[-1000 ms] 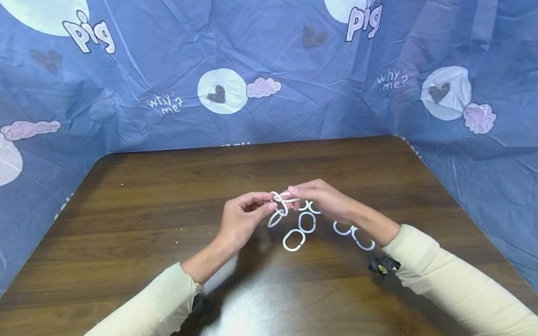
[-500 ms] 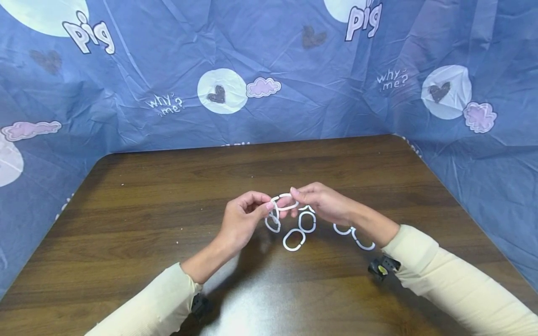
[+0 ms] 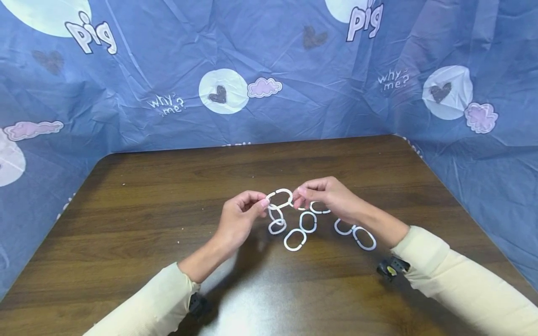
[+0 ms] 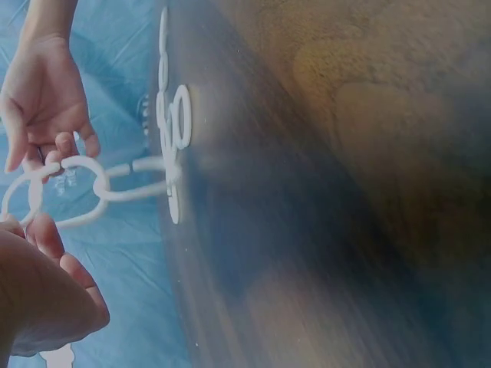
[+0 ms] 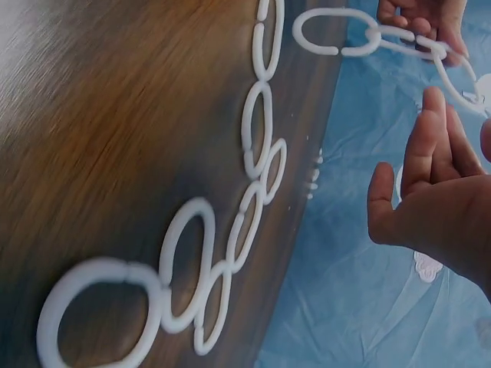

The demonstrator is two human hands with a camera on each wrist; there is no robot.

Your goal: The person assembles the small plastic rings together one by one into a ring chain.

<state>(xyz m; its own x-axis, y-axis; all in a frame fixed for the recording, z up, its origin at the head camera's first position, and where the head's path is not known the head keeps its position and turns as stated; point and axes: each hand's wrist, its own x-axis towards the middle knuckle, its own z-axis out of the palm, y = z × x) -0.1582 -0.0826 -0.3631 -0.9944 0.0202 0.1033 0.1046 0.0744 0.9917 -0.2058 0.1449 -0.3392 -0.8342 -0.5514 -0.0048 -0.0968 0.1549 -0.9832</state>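
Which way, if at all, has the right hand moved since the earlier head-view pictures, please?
Yes: in the head view, the right hand has shifted slightly to the right, judged against the central pink cloud on the backdrop.

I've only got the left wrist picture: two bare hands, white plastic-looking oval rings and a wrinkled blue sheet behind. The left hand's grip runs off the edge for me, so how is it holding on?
Observer: In the head view, the left hand pinches one end of a white plastic-looking oval ring between thumb and fingers.
Visitor: How neat! And does that sheet have any big lettering on it? My picture is too blurry and narrow to tell.
Observer: It does: the head view shows the large white word "pig" printed twice across the wrinkled blue sheet.
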